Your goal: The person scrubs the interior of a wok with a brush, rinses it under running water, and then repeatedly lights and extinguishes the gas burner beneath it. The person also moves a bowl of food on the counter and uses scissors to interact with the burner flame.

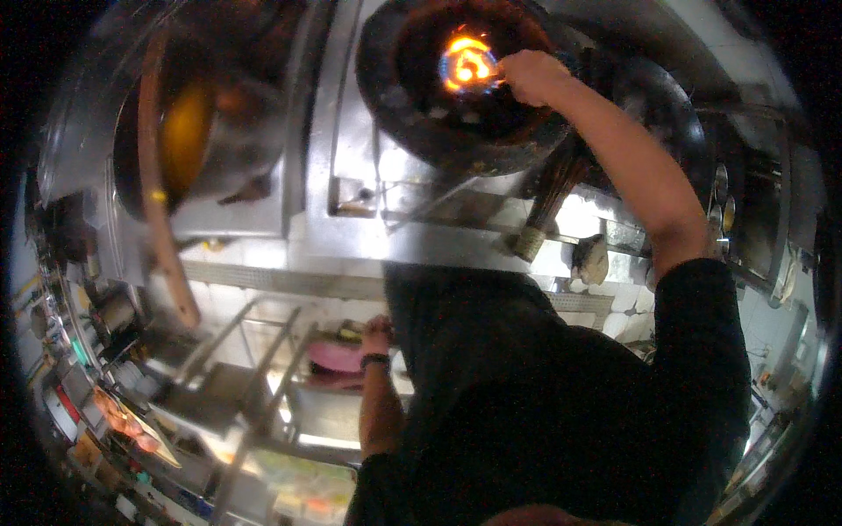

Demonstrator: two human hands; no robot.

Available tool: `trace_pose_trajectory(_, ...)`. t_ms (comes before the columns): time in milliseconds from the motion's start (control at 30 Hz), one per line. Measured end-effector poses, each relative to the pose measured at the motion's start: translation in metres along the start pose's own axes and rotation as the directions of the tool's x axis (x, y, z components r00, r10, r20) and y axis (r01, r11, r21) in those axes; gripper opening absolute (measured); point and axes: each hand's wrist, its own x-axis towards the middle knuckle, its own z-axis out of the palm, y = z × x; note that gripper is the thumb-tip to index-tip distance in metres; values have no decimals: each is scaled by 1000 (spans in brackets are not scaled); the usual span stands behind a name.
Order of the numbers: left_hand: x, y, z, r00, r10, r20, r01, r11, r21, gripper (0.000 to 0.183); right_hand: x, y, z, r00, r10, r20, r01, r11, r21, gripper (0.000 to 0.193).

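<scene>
Reaching far forward, my right hand (pixel 531 74) is closed in a fist at the rim of a big dark wok (pixel 456 88). The fingers are curled together, but I cannot tell what they clamp, because the glare hides it. Just beside the knuckles, toward the middle of the wok, an orange flame (pixel 467 61) burns with a bluish ring. Below the wrist of this hand, a bundle of thin dark sticks, bound at one end like a bamboo brush (pixel 548 206), leans on the steel stove top (pixel 351 158).

My left hand (pixel 377 335) is low and close to my body, with a dark band (pixel 374 359) on the wrist. The fingers are bent down at the edge of a steel shelf, touching or almost touching a pink cloth (pixel 338 355); whether they pinch it I cannot tell. Away from this hand, to its upper left side, a long wooden handle (pixel 162 210) rises toward a second large pot (pixel 202 131) with yellow liquid inside. Further left of the hand, small containers (pixel 105 307) stand on a crowded counter, too blurred to name.
</scene>
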Motion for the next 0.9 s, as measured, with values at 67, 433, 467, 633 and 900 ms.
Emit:
trace_pose_trajectory(67,-7,2,3,998,15,-55,-17,999,-43,35,-2,3,-5,998,-36,-47,34,999,-43,24)
trace_pose_trajectory(433,4,-41,4,889,440,-123,-390,871,298,28,15,8,18,999,-10,-37,6,994,-112,21)
trace_pose_trajectory(467,0,-33,5,878,460,-129,-400,856,329,27,5,-6,12,994,-21,-108,16,999,-51,22)
trace_pose_trajectory(633,1,-43,3,968,218,-120,-210,975,79,28,18,15,16,993,-113,-20,107,971,-213,26)
trace_pose_trajectory(900,-6,-36,4,927,357,-113,-317,909,271,36,5,4,-1,994,-105,-16,102,988,-119,22)
